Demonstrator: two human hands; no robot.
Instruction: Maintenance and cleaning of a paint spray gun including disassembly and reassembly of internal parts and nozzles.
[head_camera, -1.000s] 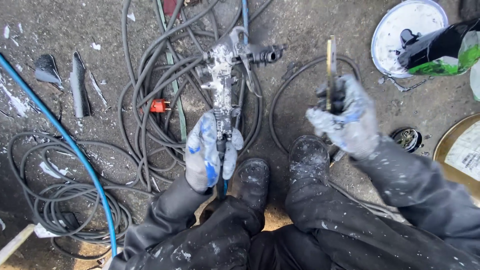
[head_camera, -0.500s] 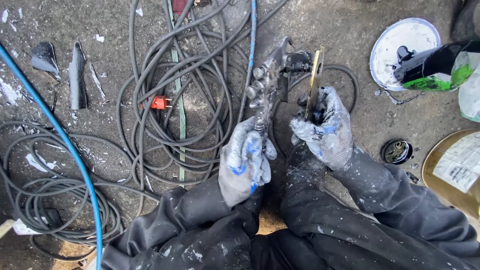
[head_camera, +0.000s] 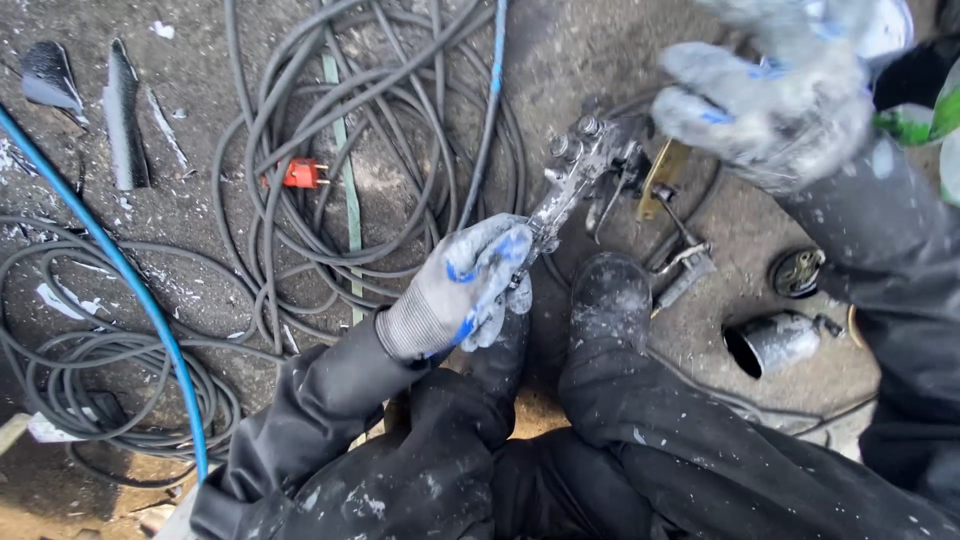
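Left hand (head_camera: 462, 290), in a grey glove with blue patches, wrapped tight around the grip of a paint-crusted metal spray gun (head_camera: 580, 170), fingers fully curled, gun body angled up and away to the right, held in the air just above the toes of the boots (head_camera: 610, 300). Right hand (head_camera: 775, 100), same kind of glove, up near the top right, blurred, fingers half curled. Hard to say whether anything sits inside that fist, so can't tell. Not touching the gun as far as visible, just hovering close above its head end.

Best guess on doing this bit well: keep that left grip locked and the gun steady, so whatever gets fitted or loosened at the head doesn't twist the whole body around. Also worth keeping the trailing blue hose (head_camera: 495, 60) slack, not snagged in the pile.

Just under the gun head, a brass-coloured flat piece (head_camera: 660, 180) and a small metal fitting (head_camera: 685, 265) on the ground, close to the right boot. Further right, a small metal cup (head_camera: 775, 342) on its side, open mouth facing left, and a round dark cap (head_camera: 798, 272) beside it. Over on the left, big loops of grey cable (head_camera: 300, 120) with an orange plug (head_camera: 300, 174) in the middle, a second blue hose (head_camera: 120, 280) running diagonally, all on grimy paint-flecked concrete
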